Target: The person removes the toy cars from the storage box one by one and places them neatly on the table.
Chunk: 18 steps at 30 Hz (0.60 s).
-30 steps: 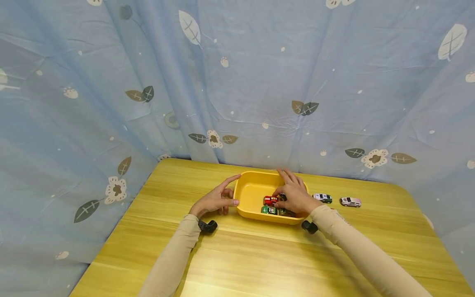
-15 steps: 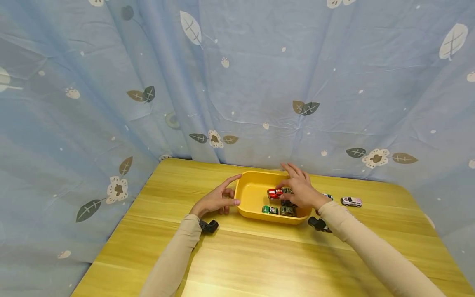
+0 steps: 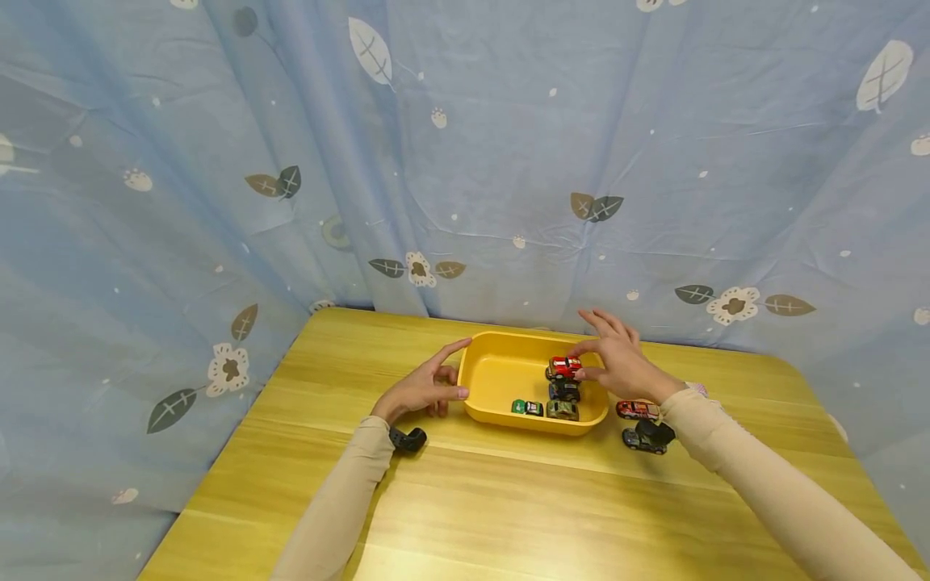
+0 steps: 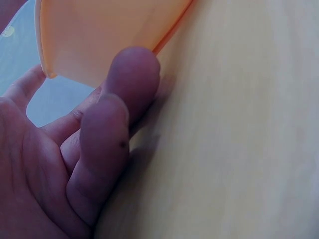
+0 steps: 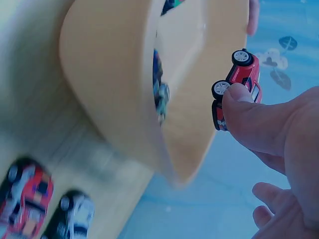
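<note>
My right hand (image 3: 620, 359) pinches a red toy car (image 3: 563, 367) between thumb and index finger, above the right part of a yellow plastic bin (image 3: 501, 420); its other fingers are spread. The car's black and grey wheels show in the right wrist view, where the thumb (image 5: 244, 107) presses on its side. Below it in the bin lie a dark toy car (image 3: 564, 390), a camouflage one (image 3: 563, 410) and a green-and-white one (image 3: 528, 408). With thumb and index finger at the rim, my left hand (image 3: 425, 390) holds the bin's left end, the remaining fingers curled beside its wall (image 4: 94, 40).
On the table (image 3: 465, 500), right of the bin, are a red-orange toy car (image 3: 638, 409) and a dark one (image 3: 643, 441), partly behind the right wrist camera. A pale pink car (image 3: 697, 388) peeks out behind the sleeve. A blue leaf-patterned curtain (image 3: 494, 161) hangs behind the table.
The right hand has lifted the red car from among the others in the bin and carried it rightward and slightly back. The left hand has stayed at the bin's left end.
</note>
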{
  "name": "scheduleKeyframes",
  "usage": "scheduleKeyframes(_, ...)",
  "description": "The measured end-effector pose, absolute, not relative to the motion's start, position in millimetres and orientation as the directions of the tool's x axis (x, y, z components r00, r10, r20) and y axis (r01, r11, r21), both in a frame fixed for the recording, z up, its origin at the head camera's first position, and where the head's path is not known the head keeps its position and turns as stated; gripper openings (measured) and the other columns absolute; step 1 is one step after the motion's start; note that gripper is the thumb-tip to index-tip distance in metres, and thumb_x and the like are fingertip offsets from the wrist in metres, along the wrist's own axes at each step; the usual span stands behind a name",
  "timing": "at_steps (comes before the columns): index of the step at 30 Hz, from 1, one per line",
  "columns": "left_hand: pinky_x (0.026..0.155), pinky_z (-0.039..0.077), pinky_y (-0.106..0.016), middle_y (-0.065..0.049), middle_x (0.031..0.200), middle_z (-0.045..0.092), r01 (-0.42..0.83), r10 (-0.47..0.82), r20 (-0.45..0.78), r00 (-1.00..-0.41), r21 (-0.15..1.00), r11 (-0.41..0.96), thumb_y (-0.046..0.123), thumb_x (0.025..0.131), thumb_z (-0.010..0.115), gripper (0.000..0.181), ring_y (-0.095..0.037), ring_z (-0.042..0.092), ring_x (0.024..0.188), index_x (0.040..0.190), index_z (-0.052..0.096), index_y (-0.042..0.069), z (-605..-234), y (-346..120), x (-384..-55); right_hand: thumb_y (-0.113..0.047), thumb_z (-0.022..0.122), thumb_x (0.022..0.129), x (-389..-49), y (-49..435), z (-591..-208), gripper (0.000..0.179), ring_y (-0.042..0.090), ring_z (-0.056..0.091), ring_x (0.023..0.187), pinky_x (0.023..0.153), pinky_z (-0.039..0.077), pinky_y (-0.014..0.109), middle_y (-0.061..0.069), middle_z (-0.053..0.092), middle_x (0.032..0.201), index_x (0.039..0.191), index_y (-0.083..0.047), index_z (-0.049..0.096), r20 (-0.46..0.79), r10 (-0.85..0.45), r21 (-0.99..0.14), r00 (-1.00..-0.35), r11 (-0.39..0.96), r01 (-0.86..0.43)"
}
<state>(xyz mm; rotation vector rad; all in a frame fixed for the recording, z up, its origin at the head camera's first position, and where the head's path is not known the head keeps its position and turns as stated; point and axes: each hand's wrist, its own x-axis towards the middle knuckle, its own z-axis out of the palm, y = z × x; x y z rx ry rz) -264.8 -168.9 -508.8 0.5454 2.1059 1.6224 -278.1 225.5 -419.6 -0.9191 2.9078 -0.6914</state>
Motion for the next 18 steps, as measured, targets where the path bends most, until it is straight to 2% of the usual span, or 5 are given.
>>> scheduleKeyframes(3, 0.051, 0.051, -0.031, -0.011, 0.099, 0.053, 0.057, 0.545, -0.087, -0.834, 0.968, 0.242, 0.025, 0.1, 0.078, 0.09, -0.024, 0.064, 0.06, 0.164, 0.022, 0.055, -509.5, -168.5, -265.1, -0.014, 0.082, 0.093, -276.5, 239.2, -413.9, 0.026, 0.051, 0.011, 0.158, 0.113, 0.01, 0.082, 0.025, 0.022, 0.173, 0.119, -0.012, 0.081, 0.118, -0.544, -0.421, -0.831, 0.731, -0.538)
scheduleKeyframes(10, 0.054, 0.055, -0.033, -0.011, 0.098, 0.053, 0.066, 0.549, -0.077, -0.832, 0.97, 0.236, 0.025, 0.1, 0.078, 0.09, -0.025, 0.064, 0.061, 0.164, 0.022, 0.054, -510.5, -169.6, -266.3, -0.012, 0.081, 0.094, -272.6, 271.3, -403.7, 0.023, 0.056, 0.018, 0.152, 0.105, 0.022, 0.08, 0.029, 0.028, 0.169, 0.117, -0.01, 0.081, 0.119, -0.528, -0.381, -0.841, 0.758, -0.53)
scheduleKeyframes(18, 0.05, 0.049, -0.03, -0.01, 0.098, 0.052, 0.061, 0.546, -0.084, -0.834, 0.969, 0.241, 0.027, 0.1, 0.078, 0.089, -0.025, 0.063, 0.061, 0.164, 0.022, 0.055, -511.0, -170.5, -265.9, -0.009, 0.081, 0.092, -263.3, 312.9, -401.4, 0.024, 0.058, 0.028, 0.14, 0.104, 0.022, 0.08, 0.03, 0.048, 0.153, 0.116, -0.006, 0.079, 0.134, -0.492, -0.365, -0.86, 0.782, -0.505)
